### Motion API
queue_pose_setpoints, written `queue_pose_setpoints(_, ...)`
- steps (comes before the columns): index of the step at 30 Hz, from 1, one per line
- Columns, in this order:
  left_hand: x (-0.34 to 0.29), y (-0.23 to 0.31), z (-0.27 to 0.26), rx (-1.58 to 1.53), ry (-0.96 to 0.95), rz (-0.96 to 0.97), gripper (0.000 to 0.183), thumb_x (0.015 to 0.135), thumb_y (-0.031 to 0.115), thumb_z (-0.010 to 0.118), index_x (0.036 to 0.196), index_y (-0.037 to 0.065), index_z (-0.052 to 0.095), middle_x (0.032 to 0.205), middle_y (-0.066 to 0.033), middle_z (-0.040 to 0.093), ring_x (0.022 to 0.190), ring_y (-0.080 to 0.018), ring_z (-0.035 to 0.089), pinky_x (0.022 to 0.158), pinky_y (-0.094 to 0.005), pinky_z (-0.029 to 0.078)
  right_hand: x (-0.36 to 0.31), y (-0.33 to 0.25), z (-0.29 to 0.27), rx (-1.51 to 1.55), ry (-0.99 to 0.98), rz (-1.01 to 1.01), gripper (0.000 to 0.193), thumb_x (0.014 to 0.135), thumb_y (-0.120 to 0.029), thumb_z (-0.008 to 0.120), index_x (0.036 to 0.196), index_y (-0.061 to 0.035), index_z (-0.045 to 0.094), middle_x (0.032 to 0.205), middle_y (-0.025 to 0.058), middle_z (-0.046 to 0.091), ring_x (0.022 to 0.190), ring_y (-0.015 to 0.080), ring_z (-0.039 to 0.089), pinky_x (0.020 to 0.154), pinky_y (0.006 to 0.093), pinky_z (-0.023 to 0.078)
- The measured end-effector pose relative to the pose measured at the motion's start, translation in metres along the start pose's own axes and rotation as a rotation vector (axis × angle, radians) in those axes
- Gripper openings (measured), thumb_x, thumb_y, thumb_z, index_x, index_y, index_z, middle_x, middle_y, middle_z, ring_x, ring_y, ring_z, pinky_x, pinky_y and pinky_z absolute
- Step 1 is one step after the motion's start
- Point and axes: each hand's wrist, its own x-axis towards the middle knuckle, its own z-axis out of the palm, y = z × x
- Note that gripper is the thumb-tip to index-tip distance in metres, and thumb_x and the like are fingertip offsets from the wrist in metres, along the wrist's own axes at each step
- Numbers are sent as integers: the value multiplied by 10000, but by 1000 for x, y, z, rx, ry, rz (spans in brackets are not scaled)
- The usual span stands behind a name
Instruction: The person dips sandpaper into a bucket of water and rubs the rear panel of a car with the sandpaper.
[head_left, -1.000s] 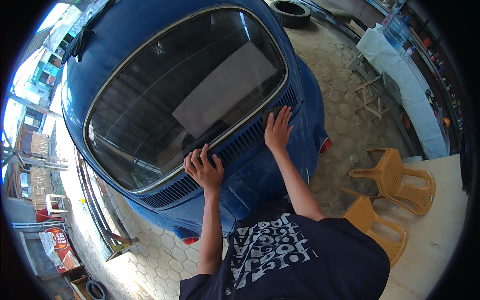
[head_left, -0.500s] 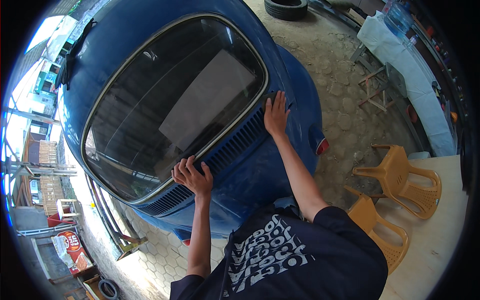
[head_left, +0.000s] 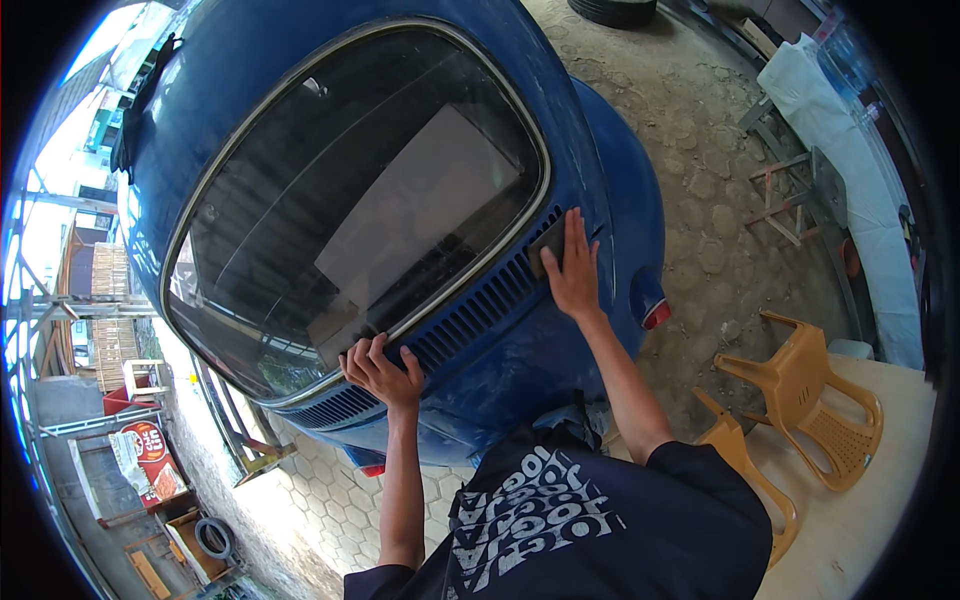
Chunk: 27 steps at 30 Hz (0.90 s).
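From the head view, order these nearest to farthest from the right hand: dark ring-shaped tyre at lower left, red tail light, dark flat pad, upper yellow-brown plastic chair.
From the right hand:
1. Dark flat pad, partly under the hand.
2. Red tail light, to its lower right.
3. Upper yellow-brown plastic chair, farther lower right.
4. Dark ring-shaped tyre, far lower left.

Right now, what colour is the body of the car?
The car body is dark blue; the head view shows it.

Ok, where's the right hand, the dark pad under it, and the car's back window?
Right hand (head_left: 575, 282): head view, back of the hand.
Dark pad (head_left: 552, 238): head view, its uncovered surface.
Back window (head_left: 330, 203): head view, its dark glass.
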Motion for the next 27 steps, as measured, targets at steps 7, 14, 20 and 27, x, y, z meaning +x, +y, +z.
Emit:
queue_pose_setpoints(7, 1, 2, 0, -20, -1, -7, 372, 863, 305, 582, 1134, 50, 587, 1158, -153, 513, 1173, -352, 424, 1087, -534, 252, 9, -39, 9, 96, 155, -91, 728, 1028, -538, 285, 1565, -60, 172, 1623, 181, 152, 1496, 359, 153, 1179, 604, 103)
queue_pose_setpoints(14, 8, 11, 1, -57, 29, -3, 371, 852, 300, 603, 1146, 74, 592, 1158, -137, 516, 1170, -346, 437, 1096, -532, 253, 8, -26, 19, 50, 207, 77, 744, 1021, -559, 305, 1576, -90, 145, 1634, 163, 118, 1499, 365, 135, 1168, 623, 105)
queue_pose_setpoints(20, 9, 2, -8, -232, 19, -51, 345, 857, 184, 627, 1196, 117, 615, 1191, -128, 518, 1198, -331, 461, 1103, -523, 275, -103, -93, 57, -136, 117, -291, 762, 1012, -574, 328, 1574, -90, 152, 1631, 169, 123, 1496, 376, 137, 1156, 650, 110)
queue_pose_setpoints(27, -47, -20, -38, -400, -102, -99, 400, 874, 102, 595, 1270, 141, 624, 1356, -144, 486, 1324, -371, 428, 1125, -525, 325, -84, -113, 56, -214, 312, -17, 750, 1016, -542, 365, 1564, -61, 189, 1616, 191, 175, 1480, 422, 161, 1151, 653, 100)
